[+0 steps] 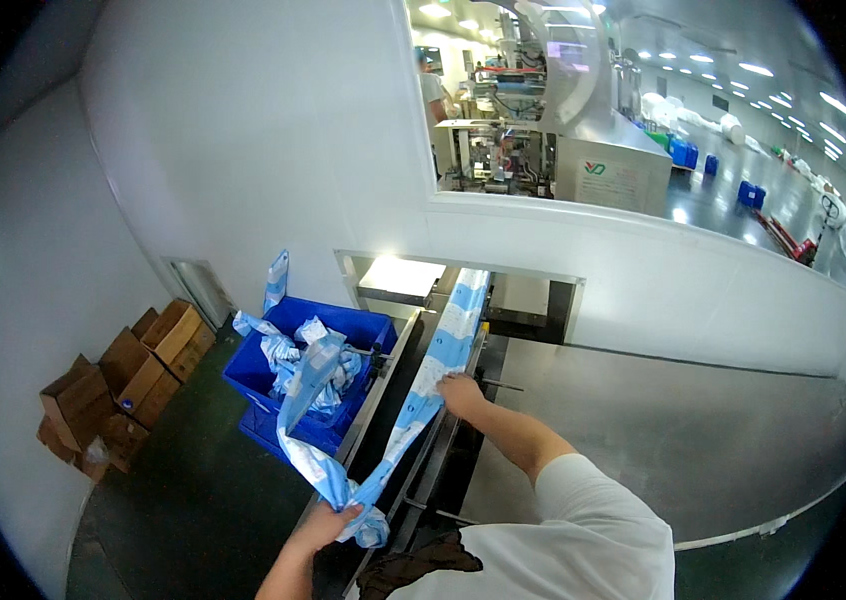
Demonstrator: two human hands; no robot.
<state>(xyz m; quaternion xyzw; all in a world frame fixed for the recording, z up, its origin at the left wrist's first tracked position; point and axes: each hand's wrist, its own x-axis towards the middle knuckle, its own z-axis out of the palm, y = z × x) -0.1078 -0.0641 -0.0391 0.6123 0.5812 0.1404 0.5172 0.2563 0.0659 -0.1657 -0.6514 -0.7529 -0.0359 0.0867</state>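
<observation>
A long strip of blue-and-white printed packaging film [451,340] comes through a wall opening and runs toward me along a narrow conveyor [393,410]. My right hand [461,396] is closed at the strip's right edge, partway along the conveyor. Near the conveyor's front end, my left hand [327,524] grips the strip where it is bunched and twisted. From there the strip loops up and left over a blue plastic bin [363,322], which holds more crumpled film of the same print.
Right of the conveyor stretches a steel table [643,440]. Open cardboard boxes [128,375] stand on the floor along the left wall. The white wall [263,150] ahead has a low opening [575,300] and a large window, with machinery [503,130] and a person behind it.
</observation>
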